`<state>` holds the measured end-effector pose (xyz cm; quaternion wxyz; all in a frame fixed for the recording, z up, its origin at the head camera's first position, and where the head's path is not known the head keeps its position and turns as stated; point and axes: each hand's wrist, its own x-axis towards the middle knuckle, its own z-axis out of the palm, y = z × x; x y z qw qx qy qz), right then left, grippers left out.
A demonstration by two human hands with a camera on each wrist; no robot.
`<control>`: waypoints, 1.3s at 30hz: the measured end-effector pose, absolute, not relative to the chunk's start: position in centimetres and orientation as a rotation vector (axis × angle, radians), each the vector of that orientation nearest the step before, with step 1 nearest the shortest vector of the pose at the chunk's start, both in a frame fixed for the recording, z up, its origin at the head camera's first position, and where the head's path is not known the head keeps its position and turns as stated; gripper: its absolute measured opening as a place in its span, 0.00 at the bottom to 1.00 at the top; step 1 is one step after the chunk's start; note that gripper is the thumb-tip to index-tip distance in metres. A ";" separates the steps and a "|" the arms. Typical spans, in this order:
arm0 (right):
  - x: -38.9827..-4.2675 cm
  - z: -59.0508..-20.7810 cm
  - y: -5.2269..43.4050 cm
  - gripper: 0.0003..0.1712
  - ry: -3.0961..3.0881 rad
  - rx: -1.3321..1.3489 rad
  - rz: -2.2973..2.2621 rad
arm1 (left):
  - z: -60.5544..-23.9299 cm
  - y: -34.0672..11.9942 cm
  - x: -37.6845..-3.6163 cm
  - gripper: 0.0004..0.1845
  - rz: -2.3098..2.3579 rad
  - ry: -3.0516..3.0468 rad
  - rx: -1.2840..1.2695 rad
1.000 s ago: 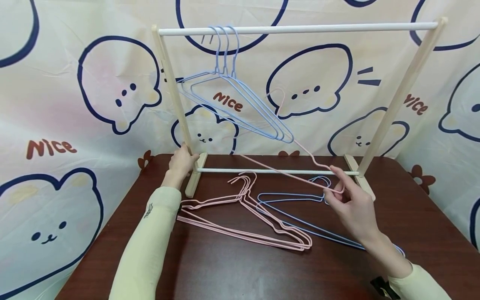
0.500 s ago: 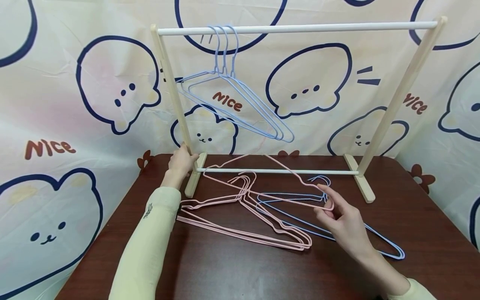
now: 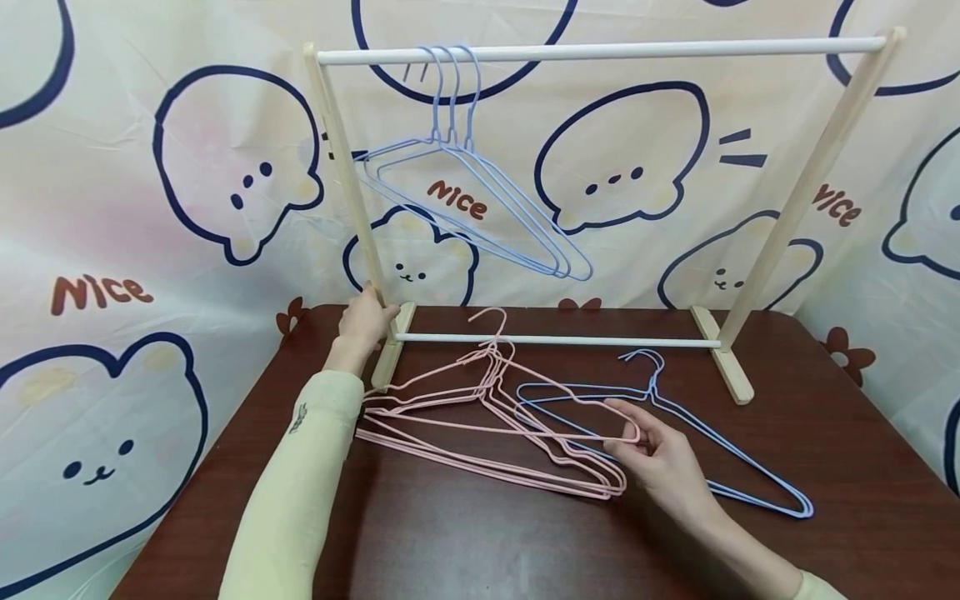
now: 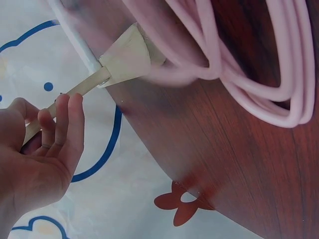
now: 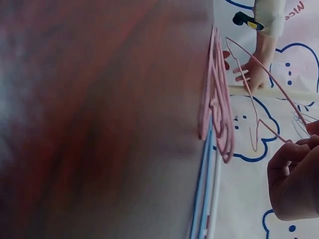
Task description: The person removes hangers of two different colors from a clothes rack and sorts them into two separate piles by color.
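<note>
Cartoon-printed cloth (image 3: 645,225) backs the worktop (image 3: 487,550), where our left grip (image 3: 365,321) curls round the rack upright (image 3: 339,150), probably to steady it, while our right grip (image 3: 663,467) pinches a pink hanger (image 3: 480,429) by its corner, hook free, above the central pile (image 3: 487,468), with open rail (image 3: 675,49) upper right and room along the frame's bottom edge.

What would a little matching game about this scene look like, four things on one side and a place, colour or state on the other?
1. Left hand
2. Right hand
3. Top rail
4. Tabletop

A. is dark reddish brown
B. pinches a pink hanger
C. has three blue hangers hooked over it
D. grips a wooden post

Pairs: 1-D, 2-B, 3-C, 4-A
</note>
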<state>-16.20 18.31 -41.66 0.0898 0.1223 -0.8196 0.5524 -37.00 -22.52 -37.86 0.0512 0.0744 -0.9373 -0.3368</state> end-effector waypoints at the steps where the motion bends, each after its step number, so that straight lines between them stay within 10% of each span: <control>1: -16.2 -41.7 18.3 0.27 -2.449 0.347 1.683 | -37.8 -22.5 -37.0 0.23 -1.027 -2.851 0.225; 39: -17.1 -38.2 18.6 0.28 -2.667 0.628 0.829 | -38.0 -22.7 -37.2 0.23 -1.021 -2.854 0.238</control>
